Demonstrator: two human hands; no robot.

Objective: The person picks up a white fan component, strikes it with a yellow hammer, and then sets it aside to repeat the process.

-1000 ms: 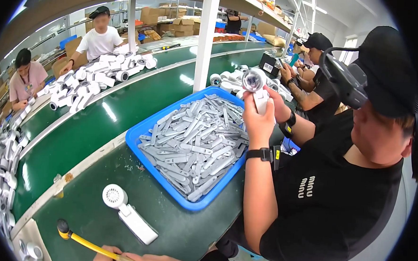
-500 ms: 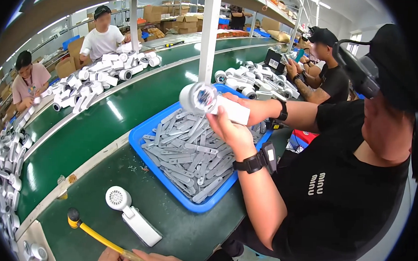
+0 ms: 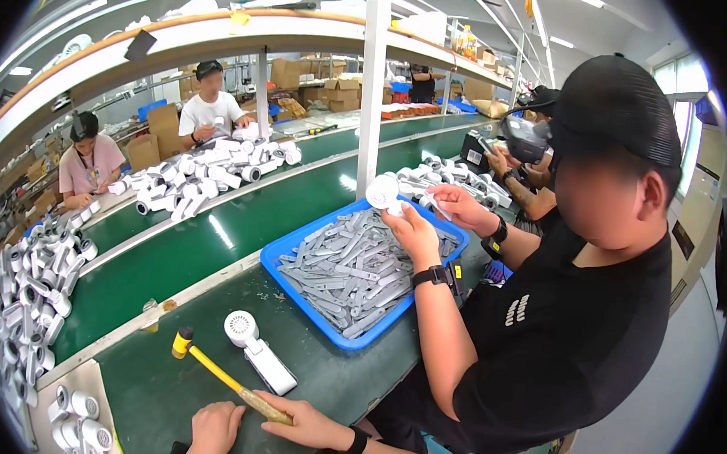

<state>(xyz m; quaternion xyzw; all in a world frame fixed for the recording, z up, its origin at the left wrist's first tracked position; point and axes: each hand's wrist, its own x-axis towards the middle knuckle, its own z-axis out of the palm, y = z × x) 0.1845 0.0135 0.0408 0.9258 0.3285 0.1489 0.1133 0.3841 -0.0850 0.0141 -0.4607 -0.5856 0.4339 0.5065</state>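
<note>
1. A long green conveyor belt (image 3: 173,258) runs behind a smooth dark green worktop (image 3: 140,404); an upright white post (image 3: 373,88) blocks part of the belt
2. A co-worker in a black T-shirt (image 3: 554,352) is at the right, pale lettering (image 3: 517,311) on the chest; the co-worker's hand (image 3: 416,238) holds a white round-headed piece (image 3: 382,192)
3. A heap of white-and-grey plastic devices (image 3: 26,308) fills the left edge
4. A blue rectangular plastic tray (image 3: 349,341), piled with long flat grey strips (image 3: 345,267), stands on the worktop
5. A yellow-shafted hammer with a yellow-and-black head (image 3: 216,371) has its head just left of the white device
6. That white plastic device with a round slotted head and oblong handle (image 3: 270,366) lies on the worktop between hammer and tray
7. The right hand (image 3: 308,427) grasps the hammer's brownish grip; the left hand (image 3: 215,430) rests beside it, fingers curled, and I cannot tell whether it holds anything
8. A black box (image 3: 471,142) bears a white label, its print too small to read
</note>
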